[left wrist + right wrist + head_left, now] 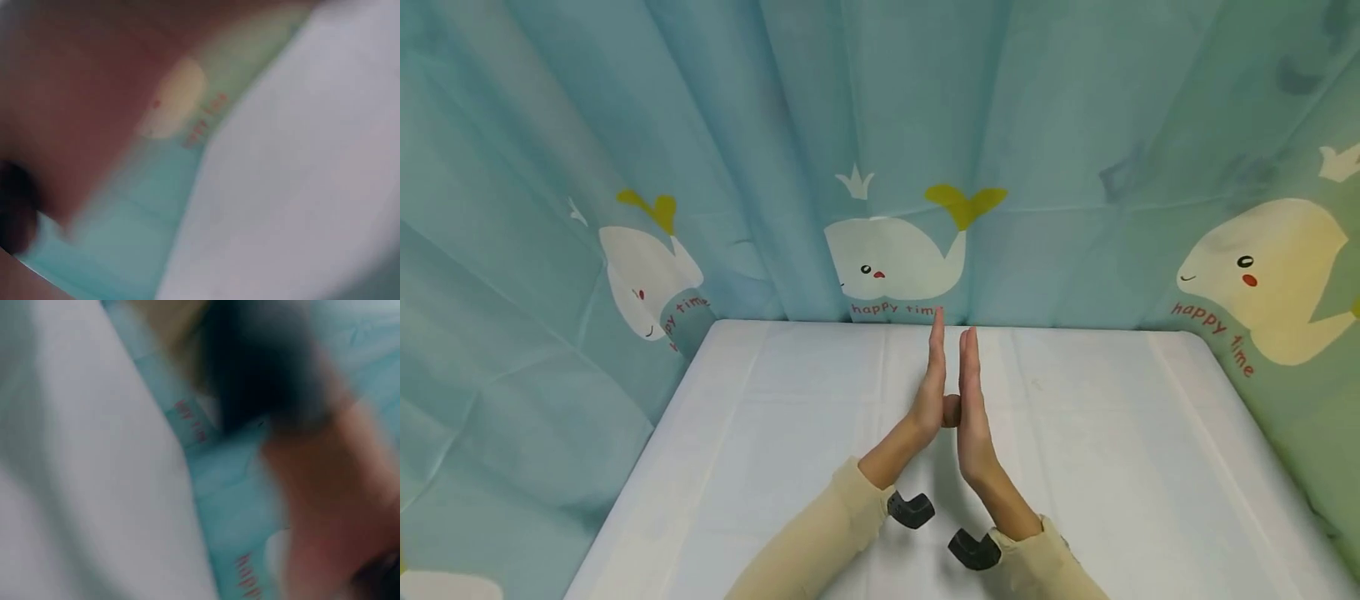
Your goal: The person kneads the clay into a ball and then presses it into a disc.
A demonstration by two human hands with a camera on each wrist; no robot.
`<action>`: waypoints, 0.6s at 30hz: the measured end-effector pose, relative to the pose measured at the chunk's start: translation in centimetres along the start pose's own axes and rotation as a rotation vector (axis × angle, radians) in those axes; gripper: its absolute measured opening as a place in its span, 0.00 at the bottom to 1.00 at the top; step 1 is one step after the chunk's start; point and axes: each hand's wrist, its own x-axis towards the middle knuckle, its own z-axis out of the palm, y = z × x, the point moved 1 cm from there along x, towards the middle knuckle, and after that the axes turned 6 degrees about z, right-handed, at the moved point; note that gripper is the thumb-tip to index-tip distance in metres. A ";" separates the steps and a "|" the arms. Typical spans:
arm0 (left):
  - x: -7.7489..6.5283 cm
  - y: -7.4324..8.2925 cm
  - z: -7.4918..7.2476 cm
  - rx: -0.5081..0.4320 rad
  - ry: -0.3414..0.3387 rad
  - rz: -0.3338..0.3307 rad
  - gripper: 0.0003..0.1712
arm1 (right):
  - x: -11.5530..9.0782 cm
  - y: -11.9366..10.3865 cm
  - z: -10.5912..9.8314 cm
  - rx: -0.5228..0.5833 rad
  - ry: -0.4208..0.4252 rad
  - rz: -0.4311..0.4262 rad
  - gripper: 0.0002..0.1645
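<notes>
Brown rounded lump of a material I cannot identify is between the two bare hands, near the lower part of the palms, above a white cloth-covered table surface. The left hand lies against it from one side and the right hand from the other, so it seems to be supported only by the pressure of two facing palms. The grip of each hand is flat: the fingers are straight, close together and not curled around anything, and the fingertips of the two hands stand apart, with a narrow gap. This gap probably exists because the thickness of the lump separates the palms. The hands point away from the person, and a soft shadow falls on the cloth near them, which suggests that they are raised, though I cannot tell how much. With the lump in the middle, both palms can probably press it evenly. The beige long sleeves end before the wrists, perhaps so that the fabric does not touch the lump. Both wrist views are strongly blurred, and from them I cannot tell how firmly the palms press.
</notes>
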 end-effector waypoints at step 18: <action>-0.3 0.7 0.2 -0.037 -0.007 0.025 0.40 | 0.5 1.4 -0.8 0.000 -0.001 0.080 0.34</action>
